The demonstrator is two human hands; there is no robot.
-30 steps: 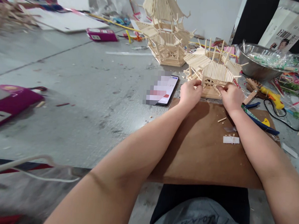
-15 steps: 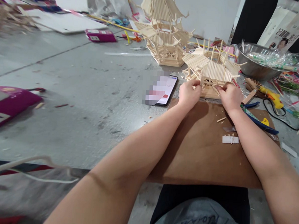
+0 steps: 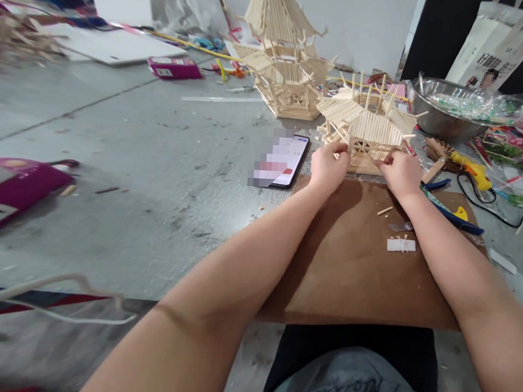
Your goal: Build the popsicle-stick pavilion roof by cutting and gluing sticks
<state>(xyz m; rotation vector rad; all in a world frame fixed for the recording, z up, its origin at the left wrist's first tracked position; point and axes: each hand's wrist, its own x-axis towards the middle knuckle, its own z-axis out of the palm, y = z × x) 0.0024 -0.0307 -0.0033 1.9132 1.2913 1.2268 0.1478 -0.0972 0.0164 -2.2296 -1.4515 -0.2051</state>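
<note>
A low pavilion of pale wooden sticks, with upright posts on top, stands at the far edge of the brown board. My left hand is closed at its front left corner, fingertips against a post. My right hand is pinched at the front right, by the lower rail. Whatever lies between the fingers of either hand is too small to make out. Behind to the left rises a taller stick pagoda with a pointed roof.
A phone lies left of the board. Blue-handled pliers, a yellow glue gun and a metal bowl are at the right. Purple power strips sit at the left. A white piece and stick scraps are on the board.
The view has shifted slightly. Both hands stay at the front of the low pavilion, in nearly the same pose.
</note>
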